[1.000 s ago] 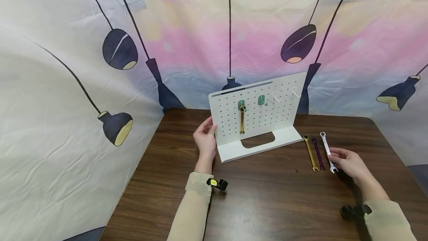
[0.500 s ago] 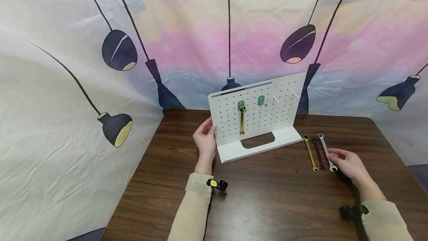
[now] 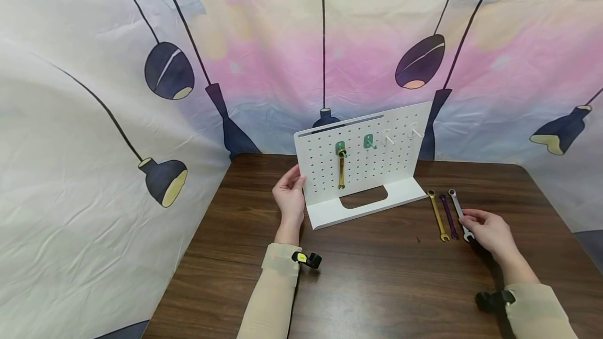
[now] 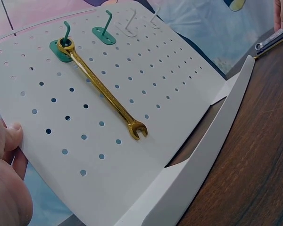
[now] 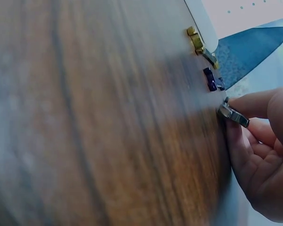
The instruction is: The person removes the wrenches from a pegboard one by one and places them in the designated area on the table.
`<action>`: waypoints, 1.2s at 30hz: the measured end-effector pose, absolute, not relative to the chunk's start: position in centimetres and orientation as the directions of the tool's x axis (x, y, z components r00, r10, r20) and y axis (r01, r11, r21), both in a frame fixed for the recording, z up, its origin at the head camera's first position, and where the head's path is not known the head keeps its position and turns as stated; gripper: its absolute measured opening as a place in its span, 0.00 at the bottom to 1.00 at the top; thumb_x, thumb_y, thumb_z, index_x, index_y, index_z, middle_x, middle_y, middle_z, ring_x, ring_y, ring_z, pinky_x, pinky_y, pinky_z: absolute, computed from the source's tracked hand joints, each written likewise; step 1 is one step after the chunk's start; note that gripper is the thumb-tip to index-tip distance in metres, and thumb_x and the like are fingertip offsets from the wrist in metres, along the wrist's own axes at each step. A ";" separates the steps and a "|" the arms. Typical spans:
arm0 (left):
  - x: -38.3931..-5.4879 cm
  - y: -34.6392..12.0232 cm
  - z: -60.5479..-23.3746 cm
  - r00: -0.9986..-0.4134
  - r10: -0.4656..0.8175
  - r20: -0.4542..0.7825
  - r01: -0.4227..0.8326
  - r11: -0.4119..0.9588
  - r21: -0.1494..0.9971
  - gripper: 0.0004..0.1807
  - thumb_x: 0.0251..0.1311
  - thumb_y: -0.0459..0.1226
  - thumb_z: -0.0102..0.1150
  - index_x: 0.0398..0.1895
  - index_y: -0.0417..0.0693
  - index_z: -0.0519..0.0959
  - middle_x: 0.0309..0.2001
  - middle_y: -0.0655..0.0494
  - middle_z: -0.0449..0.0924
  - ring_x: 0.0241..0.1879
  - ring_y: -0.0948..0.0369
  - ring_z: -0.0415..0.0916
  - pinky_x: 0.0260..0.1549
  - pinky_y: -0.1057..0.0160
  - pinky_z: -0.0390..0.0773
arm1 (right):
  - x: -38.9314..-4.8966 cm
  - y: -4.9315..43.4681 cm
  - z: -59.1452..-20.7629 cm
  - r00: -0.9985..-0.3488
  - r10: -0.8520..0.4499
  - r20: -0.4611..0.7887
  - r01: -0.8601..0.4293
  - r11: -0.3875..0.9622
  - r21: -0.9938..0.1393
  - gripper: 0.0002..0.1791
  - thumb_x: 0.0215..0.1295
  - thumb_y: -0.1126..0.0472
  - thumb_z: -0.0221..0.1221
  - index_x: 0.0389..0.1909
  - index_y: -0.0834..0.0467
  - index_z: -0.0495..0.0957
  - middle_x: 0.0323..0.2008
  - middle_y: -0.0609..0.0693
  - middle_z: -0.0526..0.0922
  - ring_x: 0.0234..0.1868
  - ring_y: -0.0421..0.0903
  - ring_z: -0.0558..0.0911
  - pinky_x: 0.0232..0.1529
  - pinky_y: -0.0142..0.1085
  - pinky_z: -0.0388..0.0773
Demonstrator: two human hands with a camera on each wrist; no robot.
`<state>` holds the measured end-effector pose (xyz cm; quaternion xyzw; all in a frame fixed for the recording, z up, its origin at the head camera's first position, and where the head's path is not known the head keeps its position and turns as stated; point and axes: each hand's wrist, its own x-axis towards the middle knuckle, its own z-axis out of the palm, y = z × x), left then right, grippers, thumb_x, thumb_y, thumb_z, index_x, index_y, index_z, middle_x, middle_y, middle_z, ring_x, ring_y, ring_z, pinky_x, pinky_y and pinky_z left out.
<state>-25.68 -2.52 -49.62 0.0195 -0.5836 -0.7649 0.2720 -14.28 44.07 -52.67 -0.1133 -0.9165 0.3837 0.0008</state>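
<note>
My left hand (image 3: pixel 289 195) grips the left edge of a white pegboard stand (image 3: pixel 315 184), thumb on its front face. From the leftmost green hook hangs a gold combination wrench (image 4: pixel 101 87) by its ring end, open end downward. Low over the table at the right, my right hand (image 3: pixel 490 229) pinches a silver combination wrench (image 3: pixel 456 203) between thumb and fingers. Beside it to the left lie a purple wrench (image 3: pixel 449 217) and another gold wrench (image 3: pixel 438 216), roughly parallel. In the right wrist view the silver wrench (image 5: pixel 233 115) shows end-on; whether it touches the table I cannot tell.
A second green hook (image 3: pixel 368 141) and two white hooks, one at the board's far right (image 3: pixel 415 132), carry nothing. The stand's base (image 3: pixel 325 212) lies on the brown wooden table (image 3: pixel 377 286). A printed cloth (image 3: pixel 273 56) hangs behind the table.
My right hand has shifted slightly left with the silver wrench, bringing it a little closer to the purple one. The left hand and pegboard stay where they were.
</note>
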 end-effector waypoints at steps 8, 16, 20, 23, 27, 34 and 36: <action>-25.8 -2.5 -49.6 -0.850 -0.446 0.280 0.392 -0.181 0.902 0.15 0.62 0.22 0.71 0.50 0.40 0.91 0.43 0.48 0.92 0.38 0.62 0.86 0.36 0.68 0.82 | -14.3 43.7 -52.4 -0.969 0.243 -0.041 0.210 0.728 -0.652 0.27 0.82 0.54 0.57 0.64 0.74 0.77 0.52 0.70 0.86 0.50 0.66 0.84 0.37 0.40 0.78; -25.7 -2.4 -49.3 -0.849 -0.462 0.257 0.377 -0.187 0.907 0.15 0.62 0.21 0.71 0.50 0.39 0.91 0.43 0.47 0.92 0.38 0.62 0.85 0.35 0.69 0.81 | -14.4 43.7 -52.4 -0.965 0.262 -0.024 0.221 0.760 -0.611 0.25 0.81 0.54 0.58 0.61 0.73 0.79 0.48 0.68 0.87 0.49 0.67 0.83 0.42 0.53 0.77; -25.6 -2.3 -49.3 -0.852 -0.459 0.253 0.370 -0.185 0.911 0.15 0.62 0.21 0.71 0.50 0.39 0.91 0.43 0.48 0.92 0.38 0.63 0.86 0.35 0.69 0.81 | -14.3 43.7 -52.3 -0.964 0.265 -0.013 0.221 0.773 -0.595 0.25 0.80 0.54 0.58 0.60 0.73 0.80 0.47 0.67 0.88 0.49 0.68 0.83 0.45 0.58 0.76; -25.6 -2.4 -49.3 -0.852 -0.457 0.256 0.372 -0.183 0.910 0.15 0.62 0.21 0.71 0.50 0.39 0.91 0.43 0.48 0.92 0.38 0.63 0.85 0.36 0.69 0.81 | -14.2 43.7 -52.3 -0.963 0.269 -0.009 0.223 0.777 -0.589 0.25 0.79 0.53 0.58 0.59 0.73 0.80 0.46 0.66 0.88 0.49 0.68 0.83 0.45 0.57 0.76; -25.7 -2.4 -49.4 -0.852 -0.453 0.263 0.376 -0.179 0.909 0.15 0.63 0.22 0.71 0.50 0.40 0.91 0.43 0.48 0.92 0.39 0.62 0.85 0.36 0.68 0.82 | -14.3 43.6 -52.3 -0.961 0.277 0.001 0.224 0.776 -0.590 0.24 0.79 0.54 0.59 0.58 0.72 0.81 0.45 0.66 0.88 0.47 0.67 0.83 0.43 0.55 0.76; -25.7 -2.5 -49.6 -0.851 -0.450 0.270 0.376 -0.164 0.912 0.15 0.63 0.21 0.70 0.50 0.42 0.91 0.43 0.48 0.92 0.39 0.62 0.85 0.37 0.68 0.82 | -14.3 43.6 -52.4 -0.961 0.277 0.006 0.220 0.778 -0.588 0.24 0.78 0.53 0.60 0.58 0.71 0.82 0.43 0.64 0.88 0.46 0.66 0.83 0.42 0.55 0.75; -25.8 -2.5 -49.7 -0.852 -0.448 0.271 0.377 -0.165 0.911 0.15 0.63 0.21 0.70 0.50 0.41 0.91 0.43 0.48 0.92 0.39 0.62 0.85 0.37 0.68 0.83 | -14.3 43.6 -52.4 -0.963 0.271 0.003 0.217 0.778 -0.589 0.25 0.79 0.53 0.59 0.59 0.71 0.82 0.44 0.65 0.88 0.47 0.67 0.82 0.44 0.57 0.75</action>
